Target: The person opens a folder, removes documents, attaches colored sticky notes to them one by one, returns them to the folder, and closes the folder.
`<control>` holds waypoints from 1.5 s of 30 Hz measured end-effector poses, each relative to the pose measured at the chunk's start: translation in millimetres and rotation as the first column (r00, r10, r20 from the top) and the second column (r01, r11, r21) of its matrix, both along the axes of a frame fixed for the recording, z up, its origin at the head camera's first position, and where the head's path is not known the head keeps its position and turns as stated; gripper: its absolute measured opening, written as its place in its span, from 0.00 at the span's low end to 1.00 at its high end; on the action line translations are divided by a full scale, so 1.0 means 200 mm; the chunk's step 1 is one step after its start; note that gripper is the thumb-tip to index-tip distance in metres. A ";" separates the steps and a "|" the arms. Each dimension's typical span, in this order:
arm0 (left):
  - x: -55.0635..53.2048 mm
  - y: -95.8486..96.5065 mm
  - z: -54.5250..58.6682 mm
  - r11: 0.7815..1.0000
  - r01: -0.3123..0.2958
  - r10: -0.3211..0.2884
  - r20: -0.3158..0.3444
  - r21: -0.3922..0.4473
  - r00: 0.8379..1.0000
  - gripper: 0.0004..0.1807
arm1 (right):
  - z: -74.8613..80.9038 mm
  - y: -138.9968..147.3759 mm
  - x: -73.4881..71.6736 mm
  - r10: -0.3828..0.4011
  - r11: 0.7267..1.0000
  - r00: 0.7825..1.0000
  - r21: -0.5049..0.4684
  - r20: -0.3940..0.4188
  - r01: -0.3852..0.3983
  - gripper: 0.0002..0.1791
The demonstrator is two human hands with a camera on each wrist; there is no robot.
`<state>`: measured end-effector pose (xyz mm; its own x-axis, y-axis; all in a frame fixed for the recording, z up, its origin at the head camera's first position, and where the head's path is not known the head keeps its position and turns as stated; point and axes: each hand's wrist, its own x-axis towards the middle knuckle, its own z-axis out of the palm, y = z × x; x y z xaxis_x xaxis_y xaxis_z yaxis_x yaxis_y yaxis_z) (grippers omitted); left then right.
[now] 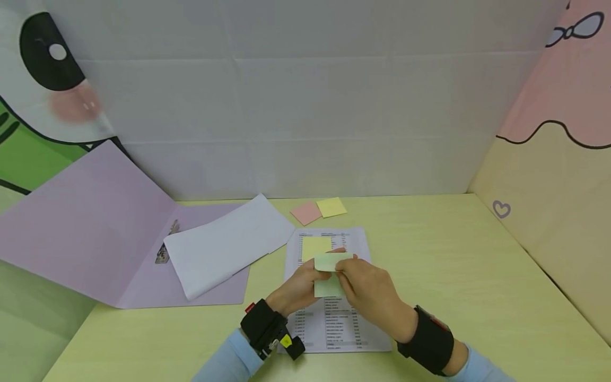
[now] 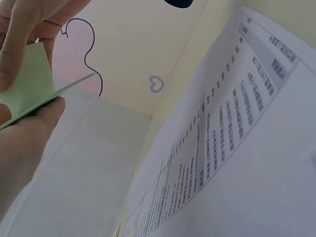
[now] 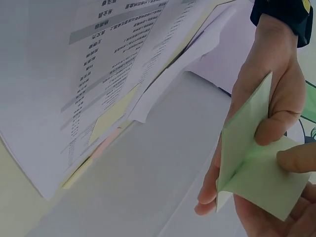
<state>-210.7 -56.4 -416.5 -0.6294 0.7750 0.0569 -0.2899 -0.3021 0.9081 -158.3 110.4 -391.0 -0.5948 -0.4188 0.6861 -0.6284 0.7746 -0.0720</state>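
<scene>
Over a printed sheet (image 1: 367, 334), my left hand (image 1: 297, 289) holds a pad of light green sticky notes (image 1: 329, 288), its thumb on the front. With thumb and fingertips, my right hand (image 1: 374, 294) pinches the free edge of a green note (image 1: 328, 261) bent away from the pad. The right wrist view shows this bent leaf (image 3: 271, 180) and the pad (image 3: 244, 131) meeting at a fold. Seen nearly edge-on in the left wrist view, the pad (image 2: 61, 91) lies across my left fingers. A yellow sticky note (image 1: 315, 246) lies on the printed sheet's upper part.
To the left lies an open purple folder (image 1: 205, 305) with a metal clip (image 1: 164, 253), a folded white paper (image 1: 229, 244) across it. Behind the printed sheet are a pink sticky note (image 1: 306, 213) and a yellow one (image 1: 332, 207). Printed panels border the table (image 1: 453, 276).
</scene>
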 end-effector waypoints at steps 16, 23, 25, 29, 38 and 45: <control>0.03 0.02 0.00 0.999 -0.049 0.049 0.015 -0.003 0.999 0.25 | -0.02 -0.07 0.01 -0.002 1.000 0.993 0.013 -0.118 0.003 0.10; 0.04 0.02 -0.02 0.999 -0.046 0.045 0.018 0.007 0.999 0.25 | -0.01 -0.06 0.01 -0.022 0.999 0.998 -0.031 -0.057 0.020 0.09; 0.04 0.02 -0.02 0.999 -0.046 0.046 0.023 0.009 0.999 0.25 | -0.01 -0.06 0.00 -0.014 0.999 0.999 -0.047 -0.046 0.012 0.09; 0.04 0.03 -0.03 0.999 -0.041 0.040 0.024 0.007 0.999 0.25 | 0.00 -0.05 0.00 -0.020 0.997 1.000 -0.079 -0.006 0.019 0.07; 0.04 0.03 -0.03 0.999 -0.028 0.027 0.039 0.021 0.999 0.24 | 0.02 -0.04 0.00 -0.048 0.984 0.992 -0.162 0.120 0.068 0.06; 0.04 0.03 -0.04 0.999 -0.033 0.032 0.046 0.003 0.998 0.24 | 0.01 -0.03 -0.01 -0.015 0.973 0.988 -0.226 0.155 0.050 0.04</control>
